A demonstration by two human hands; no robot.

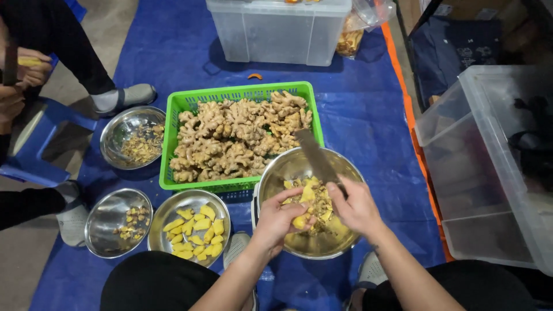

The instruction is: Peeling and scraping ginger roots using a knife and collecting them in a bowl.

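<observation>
The fingers [295,206] of the left hand [280,219] are curled around a piece of yellow ginger [300,220], pinching it over the large steel bowl [271,173]. The right hand [356,207] is clenched on the handle of a knife [317,156], whose blade slants up and to the left across that bowl's far rim. Peelings and cut bits [317,201] lie inside the bowl beneath both hands. Just left of the bowl sits a steel dish of peeled yellow pieces [196,229], and further left of it a smaller dish of scraps [118,222]. Behind the bowl, touching its rim, stands a green basket [173,106] heaped with unpeeled ginger roots [236,135]. Left of the basket is a third steel dish with peelings [132,137]. Far beyond the bowl rests a clear plastic tub [276,34] on the blue tarp [368,115]. At the far left, another person's hands [23,72] hold a yellow piece
</observation>
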